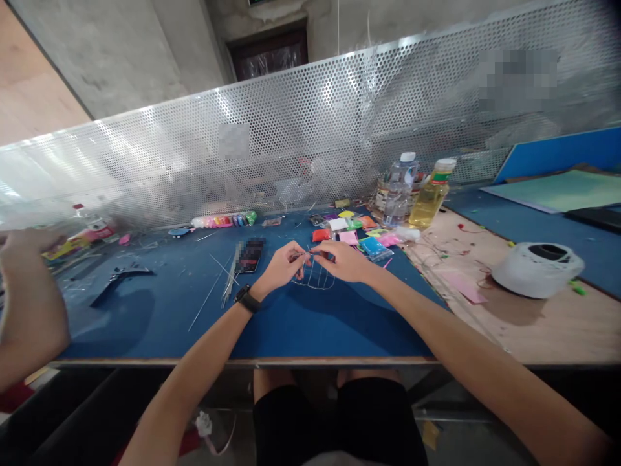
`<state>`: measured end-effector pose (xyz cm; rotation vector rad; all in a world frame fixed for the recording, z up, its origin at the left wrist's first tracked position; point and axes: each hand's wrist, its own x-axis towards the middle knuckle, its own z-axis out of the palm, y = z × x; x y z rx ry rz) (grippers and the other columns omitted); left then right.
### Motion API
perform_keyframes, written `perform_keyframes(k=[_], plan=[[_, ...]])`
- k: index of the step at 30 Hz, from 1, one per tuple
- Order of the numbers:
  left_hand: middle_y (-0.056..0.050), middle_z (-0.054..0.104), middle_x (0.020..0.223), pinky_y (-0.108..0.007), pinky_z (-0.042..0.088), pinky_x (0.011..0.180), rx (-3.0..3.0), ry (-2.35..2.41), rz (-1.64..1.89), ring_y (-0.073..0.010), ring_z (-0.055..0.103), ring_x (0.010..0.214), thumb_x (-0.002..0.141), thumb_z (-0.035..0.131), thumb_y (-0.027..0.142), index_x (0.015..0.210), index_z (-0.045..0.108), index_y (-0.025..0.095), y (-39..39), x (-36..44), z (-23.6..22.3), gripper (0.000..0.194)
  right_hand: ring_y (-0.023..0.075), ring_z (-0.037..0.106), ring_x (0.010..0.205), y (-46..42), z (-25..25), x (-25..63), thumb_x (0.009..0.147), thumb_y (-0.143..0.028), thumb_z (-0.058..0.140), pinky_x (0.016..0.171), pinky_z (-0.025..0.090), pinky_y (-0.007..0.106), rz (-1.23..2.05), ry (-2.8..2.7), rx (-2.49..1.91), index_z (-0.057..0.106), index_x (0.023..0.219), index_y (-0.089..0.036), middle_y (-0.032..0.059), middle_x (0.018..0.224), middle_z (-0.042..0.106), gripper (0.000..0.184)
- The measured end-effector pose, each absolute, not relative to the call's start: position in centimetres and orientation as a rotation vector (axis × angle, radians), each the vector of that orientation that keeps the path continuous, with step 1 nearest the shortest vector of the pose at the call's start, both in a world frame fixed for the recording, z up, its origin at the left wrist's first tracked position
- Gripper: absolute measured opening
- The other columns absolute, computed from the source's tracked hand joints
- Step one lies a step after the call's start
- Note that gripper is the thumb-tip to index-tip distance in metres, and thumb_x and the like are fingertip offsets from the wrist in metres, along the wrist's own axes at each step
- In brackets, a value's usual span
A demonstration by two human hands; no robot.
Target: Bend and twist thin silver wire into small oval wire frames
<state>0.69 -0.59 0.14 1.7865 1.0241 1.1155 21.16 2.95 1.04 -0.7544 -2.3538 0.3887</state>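
My left hand [284, 264] and my right hand [342, 259] meet over the blue mat [194, 323], fingertips almost touching. Both pinch a small frame of thin bent wire [315, 277] that hangs between and just below them. The left wrist wears a black watch [246, 299]. Loose straight wires [211, 291] lie on the mat to the left of my left hand, beside a dark phone [251, 254]. Small coloured packets [356, 234] are scattered just beyond my right hand.
A perforated metal screen [291, 142] closes off the back of the bench. Two bottles [417, 191] stand at the back right. A white tape roll [536, 268] sits on the bare wood at right. Another person's arm [26, 298] rests at the left edge.
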Motion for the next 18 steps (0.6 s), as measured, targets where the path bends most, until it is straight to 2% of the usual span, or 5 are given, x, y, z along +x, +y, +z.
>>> perform_keyframes(k=[3, 5, 10, 18], plan=[[-0.002, 0.067, 0.08, -0.021, 0.046, 0.046, 1.803, 1.061, 1.119, -0.0065, 0.056, 0.047, 0.087, 0.059, 0.047, 0.088, 0.047, 0.019, -0.7, 0.7, 0.3, 0.031, 0.0185, 0.062, 0.086, 3.0, 0.9, 21.0, 0.094, -0.034, 0.045, 0.081, 0.048, 0.033, 0.521, -2.299, -0.69, 0.071, 0.096, -0.019, 0.0076, 0.095, 0.07, 0.03], [-0.002, 0.067, 0.081, -0.021, 0.046, 0.046, 1.823, 1.079, 1.13, -0.0065, 0.056, 0.047, 0.087, 0.059, 0.047, 0.087, 0.047, 0.018, -0.8, 0.7, 0.4, 0.031, 0.0183, 0.062, 0.089, 3.2, 0.7, 20.9, 0.094, -0.035, 0.046, 0.083, 0.048, 0.033, 0.651, -2.248, -0.695, 0.071, 0.093, -0.019, 0.0067, 0.096, 0.07, 0.03], [-0.003, 0.067, 0.082, -0.021, 0.047, 0.046, 1.885, 1.133, 1.151, -0.0074, 0.058, 0.048, 0.087, 0.058, 0.047, 0.087, 0.051, 0.018, -1.1, 0.8, 0.8, 0.03, 0.0178, 0.062, 0.08, 4.0, 0.0, 20.7, 0.091, -0.044, 0.051, 0.072, 0.049, 0.032, 1.111, -2.118, -0.728, 0.073, 0.096, -0.02, 0.0056, 0.094, 0.071, 0.032], [0.001, 0.063, 0.067, -0.02, 0.047, 0.046, 1.934, 1.178, 1.125, -0.0089, 0.058, 0.047, 0.088, 0.057, 0.046, 0.089, 0.055, 0.018, -1.2, 0.8, 0.9, 0.029, 0.0222, 0.057, 0.108, 4.7, -0.5, 20.7, 0.079, -0.04, 0.07, 0.081, 0.049, 0.031, 1.695, -1.744, -0.733, 0.076, 0.092, -0.023, 0.0073, 0.109, 0.069, 0.023]])
